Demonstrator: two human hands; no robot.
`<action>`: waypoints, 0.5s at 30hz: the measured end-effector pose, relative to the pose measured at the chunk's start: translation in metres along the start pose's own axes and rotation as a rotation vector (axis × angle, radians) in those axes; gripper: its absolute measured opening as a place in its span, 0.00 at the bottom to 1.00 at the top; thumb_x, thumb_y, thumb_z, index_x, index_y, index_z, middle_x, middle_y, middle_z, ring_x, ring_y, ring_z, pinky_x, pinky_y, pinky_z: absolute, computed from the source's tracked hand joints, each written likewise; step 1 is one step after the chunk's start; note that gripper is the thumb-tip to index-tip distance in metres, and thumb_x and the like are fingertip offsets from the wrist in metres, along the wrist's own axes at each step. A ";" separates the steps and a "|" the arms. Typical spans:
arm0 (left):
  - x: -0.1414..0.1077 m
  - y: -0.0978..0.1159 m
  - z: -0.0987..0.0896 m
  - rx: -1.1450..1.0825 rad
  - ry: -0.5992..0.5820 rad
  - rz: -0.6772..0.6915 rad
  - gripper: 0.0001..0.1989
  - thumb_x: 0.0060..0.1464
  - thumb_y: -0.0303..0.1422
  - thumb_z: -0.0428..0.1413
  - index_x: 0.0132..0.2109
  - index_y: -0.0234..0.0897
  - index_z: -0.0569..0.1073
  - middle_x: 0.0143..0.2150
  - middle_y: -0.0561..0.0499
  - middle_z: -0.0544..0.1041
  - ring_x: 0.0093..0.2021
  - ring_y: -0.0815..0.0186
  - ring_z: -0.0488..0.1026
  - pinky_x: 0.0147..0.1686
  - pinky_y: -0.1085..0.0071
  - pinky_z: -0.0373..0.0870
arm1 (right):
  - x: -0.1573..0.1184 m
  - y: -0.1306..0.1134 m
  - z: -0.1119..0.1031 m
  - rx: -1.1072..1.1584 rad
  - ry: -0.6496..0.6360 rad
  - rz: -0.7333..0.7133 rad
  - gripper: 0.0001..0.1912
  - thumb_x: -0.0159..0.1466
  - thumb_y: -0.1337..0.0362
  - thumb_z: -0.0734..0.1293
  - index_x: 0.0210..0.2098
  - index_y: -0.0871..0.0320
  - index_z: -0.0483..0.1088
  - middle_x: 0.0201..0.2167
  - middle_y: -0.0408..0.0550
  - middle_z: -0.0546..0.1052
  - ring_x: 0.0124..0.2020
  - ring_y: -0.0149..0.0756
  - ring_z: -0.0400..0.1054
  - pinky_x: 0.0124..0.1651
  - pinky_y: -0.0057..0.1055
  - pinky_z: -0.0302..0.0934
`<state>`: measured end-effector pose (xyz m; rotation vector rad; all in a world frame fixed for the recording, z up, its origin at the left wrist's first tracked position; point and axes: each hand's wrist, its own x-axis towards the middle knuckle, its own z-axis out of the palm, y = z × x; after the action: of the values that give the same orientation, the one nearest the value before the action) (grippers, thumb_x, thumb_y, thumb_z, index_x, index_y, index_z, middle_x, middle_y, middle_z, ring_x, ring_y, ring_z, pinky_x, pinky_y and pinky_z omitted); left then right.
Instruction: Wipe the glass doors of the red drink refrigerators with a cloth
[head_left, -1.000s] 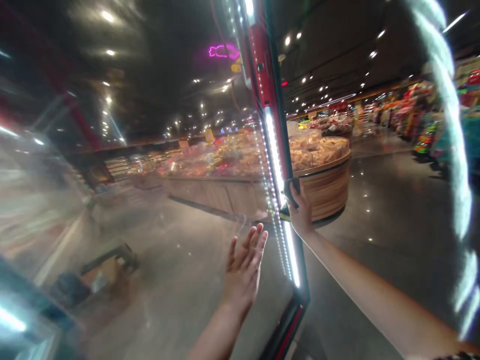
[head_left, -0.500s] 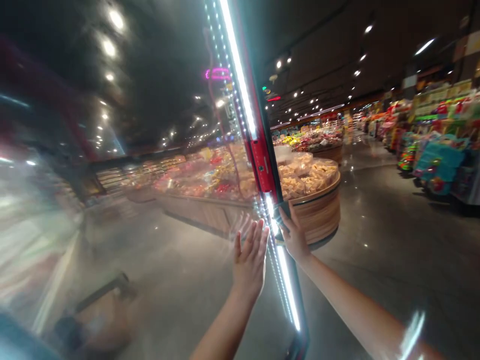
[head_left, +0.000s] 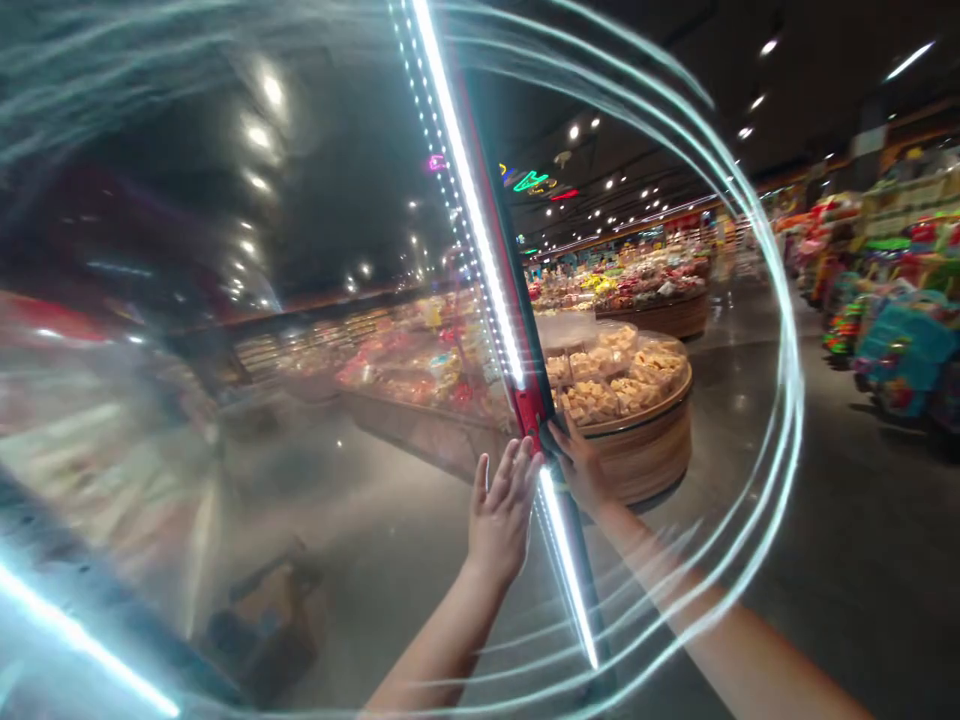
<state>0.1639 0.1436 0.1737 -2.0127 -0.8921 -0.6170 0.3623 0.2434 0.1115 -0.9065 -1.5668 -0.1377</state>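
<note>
One tall door frame (head_left: 527,350), top leaning left, stood between the left hand (head_left: 500,520), straight-fingered and gripping nothing, and the right hand (head_left: 585,472), touching its right edge. The latter's grip was unclear.

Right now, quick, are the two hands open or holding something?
Left hand: open, raised beside the lit door frame.
Right hand: at that frame, blurred; its grip cannot be told.

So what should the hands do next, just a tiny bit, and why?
Maybe slide the right hand slightly up the glass-door frame: it is at the frame's dark edge, near the red section, and the frame runs on above. The left hand is open on the light strip's side.
</note>
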 end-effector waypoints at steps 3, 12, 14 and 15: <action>0.002 -0.008 -0.006 0.005 -0.002 0.006 0.38 0.61 0.27 0.52 0.75 0.42 0.49 0.76 0.50 0.50 0.76 0.58 0.41 0.74 0.50 0.23 | 0.030 -0.013 0.004 -0.004 -0.015 -0.009 0.29 0.72 0.67 0.56 0.70 0.40 0.56 0.74 0.44 0.53 0.70 0.46 0.57 0.68 0.50 0.59; 0.030 -0.045 -0.015 0.054 0.066 -0.046 0.38 0.59 0.23 0.52 0.74 0.40 0.52 0.75 0.48 0.54 0.76 0.59 0.43 0.75 0.49 0.29 | 0.153 -0.071 0.000 0.020 0.038 -0.230 0.31 0.69 0.71 0.58 0.69 0.44 0.61 0.71 0.47 0.59 0.68 0.47 0.62 0.67 0.50 0.60; 0.041 -0.053 -0.020 0.055 0.074 -0.063 0.38 0.59 0.22 0.52 0.74 0.41 0.52 0.74 0.47 0.55 0.76 0.58 0.44 0.75 0.47 0.34 | 0.185 -0.087 0.000 0.034 0.046 -0.258 0.30 0.68 0.71 0.59 0.67 0.44 0.64 0.70 0.47 0.61 0.66 0.47 0.64 0.66 0.50 0.61; 0.047 -0.057 -0.024 0.058 0.077 -0.073 0.38 0.59 0.22 0.52 0.74 0.41 0.52 0.74 0.47 0.56 0.76 0.58 0.44 0.74 0.46 0.35 | 0.202 -0.096 0.000 0.047 0.049 -0.269 0.29 0.68 0.71 0.59 0.66 0.44 0.65 0.70 0.48 0.62 0.65 0.48 0.65 0.66 0.50 0.62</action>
<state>0.1470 0.1633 0.2466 -1.8986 -0.9302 -0.6965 0.3176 0.2712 0.3284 -0.6476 -1.6345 -0.3104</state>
